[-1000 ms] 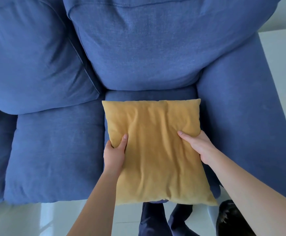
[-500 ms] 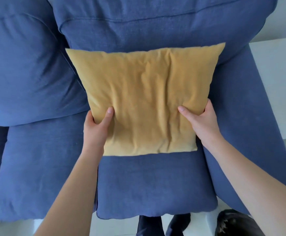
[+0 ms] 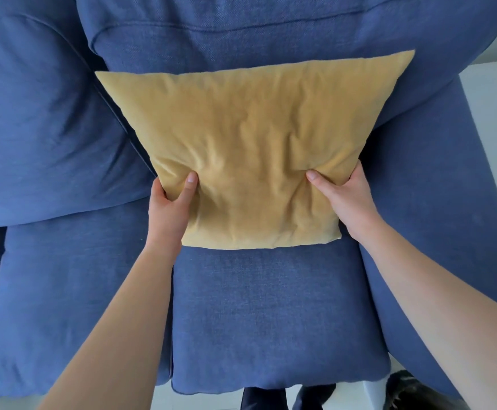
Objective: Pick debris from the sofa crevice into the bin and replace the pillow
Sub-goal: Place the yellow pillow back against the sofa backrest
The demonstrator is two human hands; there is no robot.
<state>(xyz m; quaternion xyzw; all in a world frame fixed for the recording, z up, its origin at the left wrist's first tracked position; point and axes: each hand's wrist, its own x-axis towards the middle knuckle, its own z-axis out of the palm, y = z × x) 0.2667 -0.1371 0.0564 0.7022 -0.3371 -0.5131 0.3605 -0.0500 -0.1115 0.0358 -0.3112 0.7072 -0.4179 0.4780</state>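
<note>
A mustard-yellow pillow [image 3: 250,152] leans against the back cushion of the blue sofa [image 3: 265,315], its lower edge resting on the right seat cushion. My left hand [image 3: 172,208] grips the pillow's lower left side, thumb pressed into the front. My right hand [image 3: 346,199] grips the lower right side the same way. The pillow covers the crevice between seat and back, so I see no debris there. No bin is fully visible.
The sofa's right armrest [image 3: 436,220] runs along the right. A second back cushion [image 3: 40,122] and seat cushion [image 3: 72,291] lie to the left. Pale floor, my dark trouser legs [image 3: 271,399] and a dark object [image 3: 413,392] show at the bottom edge.
Both hands carried the pillow from the front of the seat up and back against the back cushion. Over the last half second it settled, with the hands pressing it in.
</note>
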